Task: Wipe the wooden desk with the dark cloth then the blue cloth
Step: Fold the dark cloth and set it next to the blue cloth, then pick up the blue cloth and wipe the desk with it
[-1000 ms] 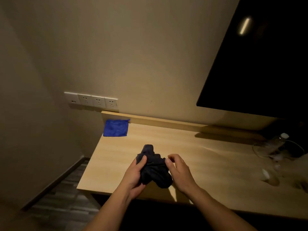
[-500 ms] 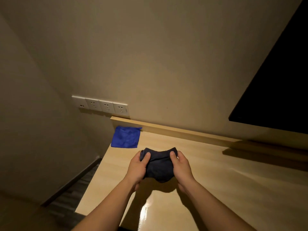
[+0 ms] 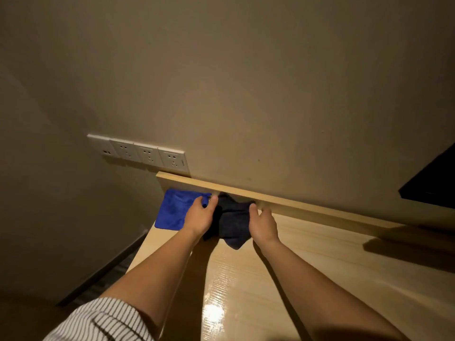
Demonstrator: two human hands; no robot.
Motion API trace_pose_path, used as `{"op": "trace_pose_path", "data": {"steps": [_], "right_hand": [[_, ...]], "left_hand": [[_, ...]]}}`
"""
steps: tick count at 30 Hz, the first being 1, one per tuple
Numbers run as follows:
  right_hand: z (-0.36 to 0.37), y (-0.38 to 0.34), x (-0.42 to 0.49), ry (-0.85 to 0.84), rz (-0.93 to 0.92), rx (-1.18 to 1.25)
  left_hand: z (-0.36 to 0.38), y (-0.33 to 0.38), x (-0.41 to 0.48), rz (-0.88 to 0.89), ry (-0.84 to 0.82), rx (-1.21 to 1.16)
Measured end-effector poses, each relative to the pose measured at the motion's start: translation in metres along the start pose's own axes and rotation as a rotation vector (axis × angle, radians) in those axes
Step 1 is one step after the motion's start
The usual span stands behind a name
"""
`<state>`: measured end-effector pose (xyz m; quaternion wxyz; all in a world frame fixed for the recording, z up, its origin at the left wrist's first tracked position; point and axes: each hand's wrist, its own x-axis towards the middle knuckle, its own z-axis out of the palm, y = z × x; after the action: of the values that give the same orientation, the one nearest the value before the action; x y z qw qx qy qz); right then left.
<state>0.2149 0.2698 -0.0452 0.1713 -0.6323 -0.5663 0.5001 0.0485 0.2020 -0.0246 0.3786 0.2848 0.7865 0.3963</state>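
Head cam: both hands grip the dark cloth (image 3: 231, 222), bunched up at the back of the wooden desk (image 3: 320, 262) near its raised rear lip. Left hand (image 3: 199, 216) pinches one side, right hand (image 3: 263, 225) the other. The blue cloth (image 3: 172, 210) lies flat just left, partly under the left hand.

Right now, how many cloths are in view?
2. The blue cloth lies flat at the desk's far left corner, partly under the left hand. The dark cloth is bunched between both hands by the back ledge. None hidden that I can see.
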Motion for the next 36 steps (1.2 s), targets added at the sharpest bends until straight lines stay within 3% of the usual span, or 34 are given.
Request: {"op": "trace_pose_path", "data": {"steps": [3, 8, 14, 18, 24, 36], "right_hand": [[-0.001, 0.026, -0.002, 0.052, -0.155, -0.306], [0.004, 0.066, -0.049, -0.023, -0.355, -0.691], [0.051, 0.097, -0.122, -0.206, -0.406, -0.902], [0.076, 0.102, -0.127, -0.178, -0.428, -0.983], [0.083, 0.103, -0.125, -0.151, -0.322, -1.165], [0.094, 0.114, -0.139, 0.033, -0.408, -1.126]], "left_hand": [[-0.007, -0.035, 0.007, 0.079, 0.148, 0.311], [-0.037, -0.066, 0.011, 0.277, 0.147, 0.602], [-0.071, -0.074, 0.043, 0.36, 0.001, 0.905], [-0.083, -0.081, 0.071, 0.518, -0.146, 1.072], [-0.085, -0.107, 0.097, 0.641, -0.218, 1.126], [-0.09, -0.119, 0.095, 0.694, -0.249, 1.136]]}}
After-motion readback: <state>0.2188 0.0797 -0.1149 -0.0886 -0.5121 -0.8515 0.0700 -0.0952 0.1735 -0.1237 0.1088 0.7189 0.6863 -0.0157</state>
